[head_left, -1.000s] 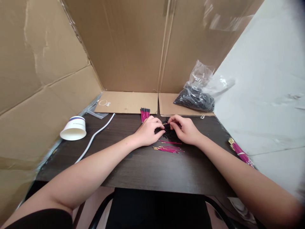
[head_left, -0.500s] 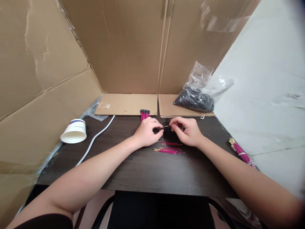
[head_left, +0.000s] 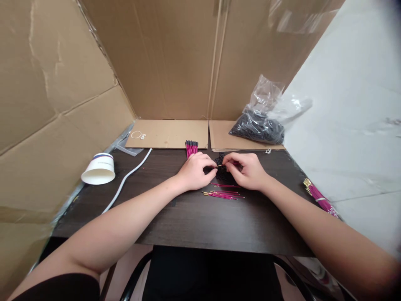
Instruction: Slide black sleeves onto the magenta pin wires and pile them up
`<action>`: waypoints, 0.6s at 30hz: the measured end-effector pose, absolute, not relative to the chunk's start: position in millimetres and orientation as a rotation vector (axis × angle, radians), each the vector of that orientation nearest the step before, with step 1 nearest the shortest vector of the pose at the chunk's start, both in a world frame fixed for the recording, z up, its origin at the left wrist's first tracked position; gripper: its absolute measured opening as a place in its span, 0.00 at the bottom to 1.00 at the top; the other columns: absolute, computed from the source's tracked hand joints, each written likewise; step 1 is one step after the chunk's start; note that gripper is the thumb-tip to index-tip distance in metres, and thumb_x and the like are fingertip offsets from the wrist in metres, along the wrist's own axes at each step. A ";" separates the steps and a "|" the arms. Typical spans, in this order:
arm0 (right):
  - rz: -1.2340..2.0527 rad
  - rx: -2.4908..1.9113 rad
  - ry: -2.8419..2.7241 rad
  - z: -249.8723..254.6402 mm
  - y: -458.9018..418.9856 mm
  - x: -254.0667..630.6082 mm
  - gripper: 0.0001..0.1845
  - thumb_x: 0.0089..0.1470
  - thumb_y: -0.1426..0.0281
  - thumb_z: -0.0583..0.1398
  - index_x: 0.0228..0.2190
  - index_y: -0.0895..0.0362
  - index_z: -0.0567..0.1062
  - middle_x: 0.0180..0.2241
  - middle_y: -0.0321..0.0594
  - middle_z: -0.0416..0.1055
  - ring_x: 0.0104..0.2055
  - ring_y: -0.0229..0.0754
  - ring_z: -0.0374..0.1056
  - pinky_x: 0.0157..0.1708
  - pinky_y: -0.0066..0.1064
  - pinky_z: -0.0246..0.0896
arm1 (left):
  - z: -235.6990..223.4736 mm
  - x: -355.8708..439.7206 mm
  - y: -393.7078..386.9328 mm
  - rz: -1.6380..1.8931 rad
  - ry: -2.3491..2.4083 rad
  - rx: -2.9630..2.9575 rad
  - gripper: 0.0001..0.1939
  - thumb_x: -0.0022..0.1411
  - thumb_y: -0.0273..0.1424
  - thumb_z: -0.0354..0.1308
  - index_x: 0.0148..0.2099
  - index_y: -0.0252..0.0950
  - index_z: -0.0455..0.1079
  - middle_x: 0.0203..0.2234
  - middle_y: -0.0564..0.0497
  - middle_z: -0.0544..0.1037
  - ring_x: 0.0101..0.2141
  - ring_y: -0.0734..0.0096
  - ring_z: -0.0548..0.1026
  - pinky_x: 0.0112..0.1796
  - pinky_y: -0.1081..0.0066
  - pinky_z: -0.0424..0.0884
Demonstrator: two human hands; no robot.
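My right hand [head_left: 247, 170] pinches a magenta wire whose gold terminal [head_left: 219, 165] points left. My left hand [head_left: 197, 170] is closed at the fingertips around a small black sleeve, mostly hidden, right at the tip of that terminal. Beneath and behind the fingers lies a pile of black sleeves [head_left: 221, 173]. Closer to me, several loose magenta wires [head_left: 224, 195] with gold ends rest on the dark table [head_left: 200, 225]. Beyond my left hand, a bunch of magenta wires [head_left: 191, 148] has black sleeves on its far ends.
A clear plastic bag [head_left: 258, 125] of black sleeves sits on cardboard at the back right. To the left are a tipped paper cup [head_left: 98, 169] and a white cable [head_left: 125, 179]. A tied wire bundle [head_left: 321, 198] lies at the right edge. Cardboard walls [head_left: 169, 62] stand behind and left.
The view has shifted slightly, so the table appears a little higher. Both hands keep nearly the same pose, with the gold terminal still between their fingertips.
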State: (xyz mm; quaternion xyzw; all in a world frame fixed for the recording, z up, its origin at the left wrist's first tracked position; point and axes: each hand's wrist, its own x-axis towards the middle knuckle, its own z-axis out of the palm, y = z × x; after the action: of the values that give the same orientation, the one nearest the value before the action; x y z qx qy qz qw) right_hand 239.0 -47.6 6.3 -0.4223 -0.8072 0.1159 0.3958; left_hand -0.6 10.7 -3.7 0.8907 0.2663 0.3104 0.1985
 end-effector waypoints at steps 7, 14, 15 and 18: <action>0.188 -1.041 -2.129 11.2 -47.7 241.6 0.06 0.65 0.74 0.59 0.39 0.55 0.77 0.27 0.35 0.73 0.26 0.38 0.65 0.30 0.32 0.59 | -4.5 0.0 10.8 0.921 0.714 2.475 0.07 0.69 0.30 0.65 0.45 0.37 0.85 0.39 0.49 0.86 0.41 0.64 0.80 0.49 0.57 0.77; 0.300 -1.071 -2.058 9.7 -47.0 239.3 0.06 0.67 0.73 0.59 0.40 0.55 0.77 0.28 0.35 0.75 0.26 0.38 0.67 0.31 0.33 0.61 | -4.0 1.4 10.2 1.024 0.680 2.455 0.07 0.72 0.31 0.65 0.46 0.37 0.86 0.38 0.48 0.86 0.39 0.66 0.81 0.45 0.60 0.79; 0.314 -1.071 -2.047 9.2 -46.9 238.9 0.06 0.67 0.73 0.59 0.40 0.55 0.77 0.28 0.35 0.75 0.26 0.38 0.67 0.31 0.32 0.62 | -3.9 1.7 9.9 1.042 0.677 2.454 0.07 0.72 0.31 0.65 0.46 0.37 0.86 0.38 0.48 0.86 0.38 0.66 0.81 0.45 0.60 0.79; 0.351 -1.093 -2.022 8.7 -46.9 237.9 0.06 0.68 0.73 0.59 0.40 0.55 0.77 0.29 0.36 0.77 0.28 0.39 0.70 0.33 0.33 0.63 | -3.7 2.3 8.9 1.058 0.691 2.458 0.07 0.72 0.31 0.66 0.45 0.37 0.86 0.37 0.48 0.86 0.38 0.66 0.81 0.45 0.60 0.80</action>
State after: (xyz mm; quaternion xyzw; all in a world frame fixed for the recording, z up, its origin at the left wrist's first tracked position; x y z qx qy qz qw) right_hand 237.9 -46.9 8.7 -0.4314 -0.7982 0.1384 0.3971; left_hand 2.3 8.9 -3.7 0.8735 0.2455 0.3761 0.1876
